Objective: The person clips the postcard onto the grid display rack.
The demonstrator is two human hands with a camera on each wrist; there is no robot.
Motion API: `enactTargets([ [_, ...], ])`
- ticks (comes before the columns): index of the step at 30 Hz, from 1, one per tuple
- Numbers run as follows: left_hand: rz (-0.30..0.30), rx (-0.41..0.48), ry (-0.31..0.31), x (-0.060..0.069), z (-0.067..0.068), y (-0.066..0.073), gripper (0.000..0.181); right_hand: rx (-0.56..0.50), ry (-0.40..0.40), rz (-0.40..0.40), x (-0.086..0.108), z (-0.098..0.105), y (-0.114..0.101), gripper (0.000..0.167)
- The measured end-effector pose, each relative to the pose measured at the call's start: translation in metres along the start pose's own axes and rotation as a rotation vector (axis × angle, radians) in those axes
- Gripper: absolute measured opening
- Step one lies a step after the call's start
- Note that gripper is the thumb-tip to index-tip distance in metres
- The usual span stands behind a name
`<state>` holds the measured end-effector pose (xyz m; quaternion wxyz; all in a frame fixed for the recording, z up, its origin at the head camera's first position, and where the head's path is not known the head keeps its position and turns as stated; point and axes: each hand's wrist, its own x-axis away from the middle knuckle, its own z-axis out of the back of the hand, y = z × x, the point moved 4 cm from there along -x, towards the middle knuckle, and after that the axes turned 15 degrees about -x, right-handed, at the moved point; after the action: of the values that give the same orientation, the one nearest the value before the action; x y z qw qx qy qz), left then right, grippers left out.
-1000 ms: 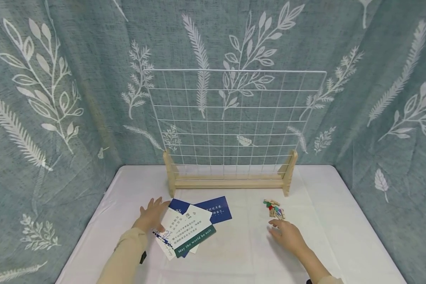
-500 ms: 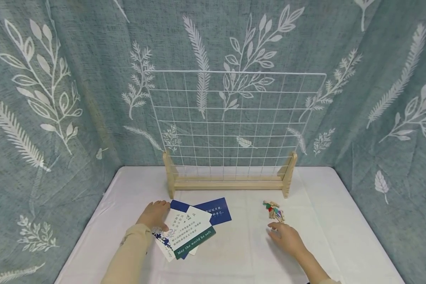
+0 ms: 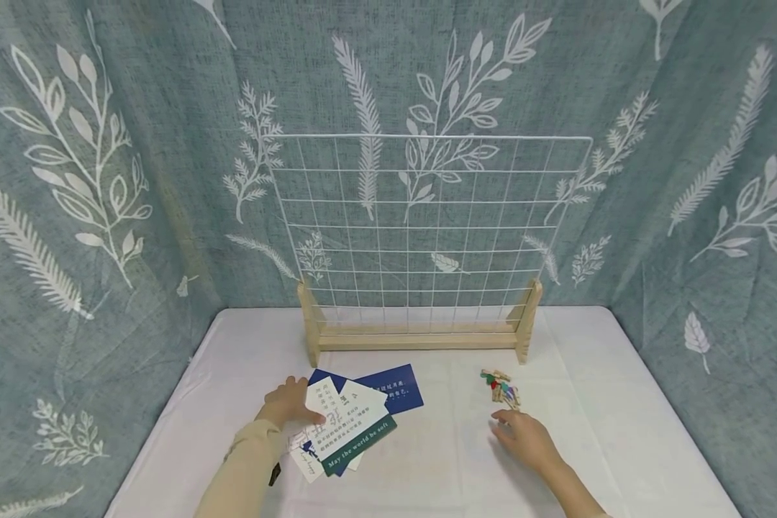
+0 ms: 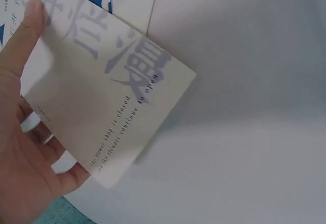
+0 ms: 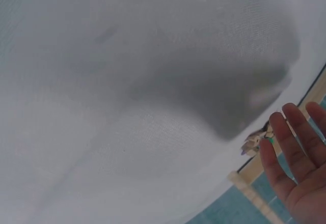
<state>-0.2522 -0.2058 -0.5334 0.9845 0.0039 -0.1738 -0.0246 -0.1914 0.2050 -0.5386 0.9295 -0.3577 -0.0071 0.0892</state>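
In the left wrist view my left hand holds a white card with pale purple characters, thumb on its face and fingers beneath its edge. From the head view, the left hand is at the left side of a fanned pile of printed cards, white, blue and green. My right hand hovers over the table with fingers loosely bent, holding nothing. Just beyond its fingertips lies a small heap of coloured wooden mini clothespins, also partly seen behind the fingers in the right wrist view.
A white wire grid panel stands upright in a wooden base at the back of the white table. Green-blue leaf-patterned curtains surround the table on three sides.
My left hand has gone from spread fingers beside the pile to gripping a white card, which is now lifted and shifted at the pile's left. The right hand has stayed nearly still.
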Motion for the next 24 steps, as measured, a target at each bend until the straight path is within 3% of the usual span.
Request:
enactTargets([
  [4,-0.017,0.102,-0.039,0.0,0.0,0.002,0.079,-0.002,-0.01,-0.005,0.001,0.0,0.001,0.02],
  [11,-0.038,0.22,-0.032,0.003,0.015,0.004,0.046,0.005,-0.015,0.001,-0.004,0.008,0.002,0.02],
  [17,-0.062,0.237,-0.019,0.004,0.025,0.003,0.033,0.016,-0.038,-0.009,-0.009,0.012,0.005,0.02],
  [24,-0.118,0.249,-0.01,-0.002,0.02,0.001,0.026,0.036,-0.014,0.011,-0.01,0.016,0.01,0.019],
])
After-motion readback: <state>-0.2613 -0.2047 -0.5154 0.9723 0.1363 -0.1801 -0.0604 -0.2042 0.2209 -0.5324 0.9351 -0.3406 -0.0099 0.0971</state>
